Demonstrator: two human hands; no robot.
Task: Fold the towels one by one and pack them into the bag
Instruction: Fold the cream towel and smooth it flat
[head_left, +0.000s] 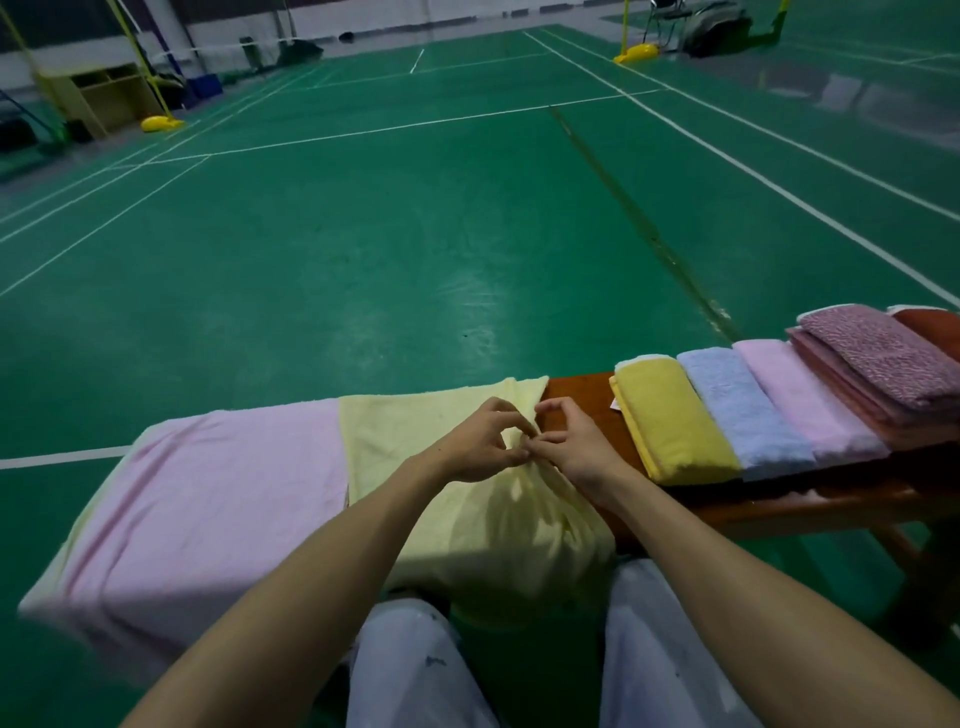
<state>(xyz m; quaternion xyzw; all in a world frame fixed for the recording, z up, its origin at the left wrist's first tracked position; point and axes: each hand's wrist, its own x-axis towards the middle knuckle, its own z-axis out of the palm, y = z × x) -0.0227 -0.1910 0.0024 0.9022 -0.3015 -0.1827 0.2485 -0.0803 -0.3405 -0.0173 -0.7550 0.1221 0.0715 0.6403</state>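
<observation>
The left hand (480, 441) and right hand (574, 444) have their fingertips buried in a fold of the pale yellow towel (410, 431). Far right of the hands, the frame edge cuts off a rust-red towel (935, 328).

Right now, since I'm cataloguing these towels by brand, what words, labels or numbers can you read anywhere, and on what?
No text can be read anywhere.
Small white tag beside the folded yellow towel on the bench: too small to read.
Pale yellow towel, pinched by the left hand and right hand: no print visible.
</observation>
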